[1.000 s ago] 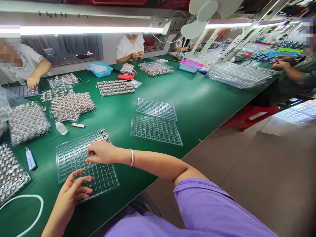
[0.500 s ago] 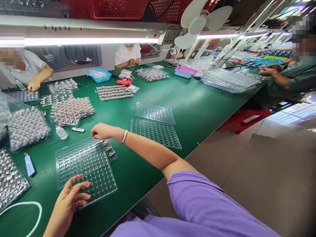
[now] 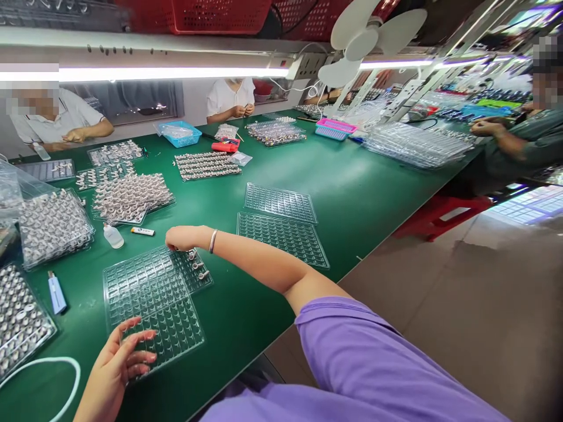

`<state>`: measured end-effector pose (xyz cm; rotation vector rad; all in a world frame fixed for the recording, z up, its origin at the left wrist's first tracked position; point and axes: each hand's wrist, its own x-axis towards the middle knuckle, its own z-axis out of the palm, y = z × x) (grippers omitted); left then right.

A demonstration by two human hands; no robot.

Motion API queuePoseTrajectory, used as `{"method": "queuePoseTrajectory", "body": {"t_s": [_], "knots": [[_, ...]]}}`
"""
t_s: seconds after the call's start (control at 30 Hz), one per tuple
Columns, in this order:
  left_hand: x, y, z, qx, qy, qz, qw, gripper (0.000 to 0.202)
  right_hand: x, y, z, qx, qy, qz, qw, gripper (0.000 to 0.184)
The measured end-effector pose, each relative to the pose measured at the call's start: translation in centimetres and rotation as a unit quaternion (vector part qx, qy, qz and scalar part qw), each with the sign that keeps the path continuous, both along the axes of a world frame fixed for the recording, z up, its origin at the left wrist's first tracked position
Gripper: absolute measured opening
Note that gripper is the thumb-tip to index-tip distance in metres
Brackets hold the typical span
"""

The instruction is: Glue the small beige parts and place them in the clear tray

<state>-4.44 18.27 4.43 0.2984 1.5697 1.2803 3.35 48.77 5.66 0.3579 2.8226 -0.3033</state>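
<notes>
A clear plastic blister tray with rows of pockets lies before me. My left hand rests at its near edge with fingers spread, some of them over the pockets. My right hand is closed at the far corner of this tray; its fingertips point down and what they hold, if anything, is hidden. Partly covered by the front tray, a second clear tray carries a few small ring-ended metal parts just below my right hand.
Two clear trays lie to the right. Filled trays, a small bottle, a glue tube and a blue cutter are on the left. Co-workers sit across the table and at right. A fan hangs above.
The front tray has shifted slightly left, uncovering more of the tray beneath. My right hand is slightly lower. The co-worker at far left has drawn a hand back from a tray.
</notes>
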Motion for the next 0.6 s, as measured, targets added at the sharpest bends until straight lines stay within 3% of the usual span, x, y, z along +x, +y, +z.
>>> {"method": "queuePoseTrajectory", "body": {"t_s": [0.23,0.43,0.6], "knots": [[-0.3,-0.2,0.0,-0.006,-0.002,0.005,1.0,0.073,0.7,1.0,0.5,-0.031,0.032,-0.018,0.999,0.028],[-0.6,0.0,0.1,0.001,-0.005,0.016,1.0,0.073,1.2,1.3,0.3,-0.049,0.039,-0.042,0.997,0.014],[-0.7,0.1,-0.4,0.027,-0.001,0.045,0.999,0.065,1.5,1.0,0.1,-0.063,0.079,-0.066,0.993,0.013]]}}
